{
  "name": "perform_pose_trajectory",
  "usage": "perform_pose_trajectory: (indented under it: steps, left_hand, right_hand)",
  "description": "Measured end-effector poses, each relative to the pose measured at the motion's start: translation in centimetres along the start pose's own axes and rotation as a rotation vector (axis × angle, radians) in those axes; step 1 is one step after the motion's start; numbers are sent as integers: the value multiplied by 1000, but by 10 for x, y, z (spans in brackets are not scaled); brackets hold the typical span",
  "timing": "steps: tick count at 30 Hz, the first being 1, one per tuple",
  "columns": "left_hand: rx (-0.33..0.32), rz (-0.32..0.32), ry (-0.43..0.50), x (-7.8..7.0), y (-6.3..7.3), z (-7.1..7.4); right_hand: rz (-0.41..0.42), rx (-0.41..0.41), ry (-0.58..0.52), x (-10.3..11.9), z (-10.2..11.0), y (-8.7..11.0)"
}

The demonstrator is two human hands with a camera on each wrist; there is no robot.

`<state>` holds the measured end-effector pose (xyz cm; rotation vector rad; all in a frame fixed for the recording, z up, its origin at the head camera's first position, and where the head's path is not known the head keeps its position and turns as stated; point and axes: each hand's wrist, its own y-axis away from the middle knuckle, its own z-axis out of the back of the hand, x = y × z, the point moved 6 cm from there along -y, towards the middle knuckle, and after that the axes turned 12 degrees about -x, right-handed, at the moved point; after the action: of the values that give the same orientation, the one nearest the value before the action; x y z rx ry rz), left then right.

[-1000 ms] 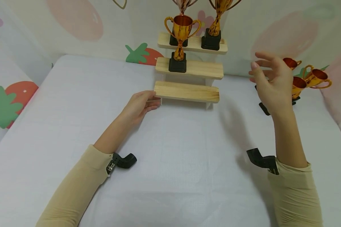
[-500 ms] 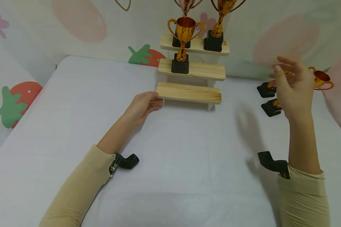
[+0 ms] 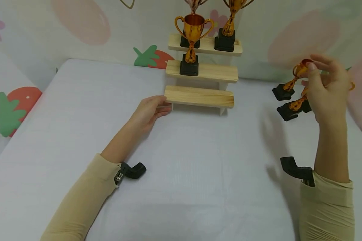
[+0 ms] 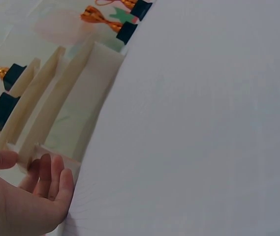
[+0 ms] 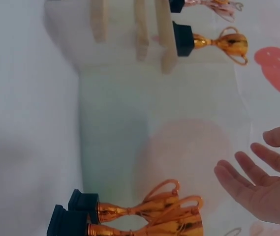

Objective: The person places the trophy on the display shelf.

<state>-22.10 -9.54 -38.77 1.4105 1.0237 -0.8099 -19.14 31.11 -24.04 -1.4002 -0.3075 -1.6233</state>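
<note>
My left hand (image 3: pixel 152 112) grips the left end of the lowest wooden board of a three-step display stand (image 3: pixel 199 96); in the left wrist view the thumb lies against the board and the fingers curl below it. On the middle step stands a gold trophy (image 3: pixel 193 31) with a black base. The top step bears a taller gold trophy (image 3: pixel 228 28) and a pinkish one (image 3: pixel 194 6), partly hidden. My right hand (image 3: pixel 330 87) hovers at the right with fingers spread, holding nothing. Near it stand several small trophies (image 3: pixel 289 85), partly covered by the hand in the head view.
A white cloth covers the table (image 3: pixel 184 167). Behind the stand hangs a pale curtain (image 3: pixel 253 40) printed with strawberries and flowers. A black wrist mount (image 3: pixel 134 170) juts from each sleeve.
My right hand has moved to the right over the small trophies, uncovering the nearer bases. The left hand keeps its grip on the stand's lowest board.
</note>
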Motion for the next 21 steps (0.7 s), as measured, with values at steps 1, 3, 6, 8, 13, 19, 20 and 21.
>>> perform_pose_trajectory:
  steps: [1, 3, 6, 8, 13, 19, 20, 21]
  left_hand:
    - [3, -3, -4, 0, 0, 0]
    - [10, -8, -6, 0, 0, 0]
    - [15, -17, -5, 0, 0, 1]
    - [17, -19, -2, 0, 0, 1]
    - [17, -17, 2, 1, 0, 0]
    - [9, -18, -1, 1, 0, 0]
    - [9, -18, -1, 1, -1, 0]
    - [10, -18, -1, 1, -1, 0]
  right_hand:
    - [4, -5, 29, -1, 2, -1]
    - [8, -17, 87, -4, 6, -2]
    - [0, -35, 124, -7, 11, -5]
    - [-6, -47, 141, -9, 14, -6]
    - [-25, -72, 206, -13, 22, -10]
    - [-95, -66, 308, -23, 33, -16]
    - [-114, -59, 321, -25, 34, -18]
    - [-125, -53, 330, -27, 35, -19]
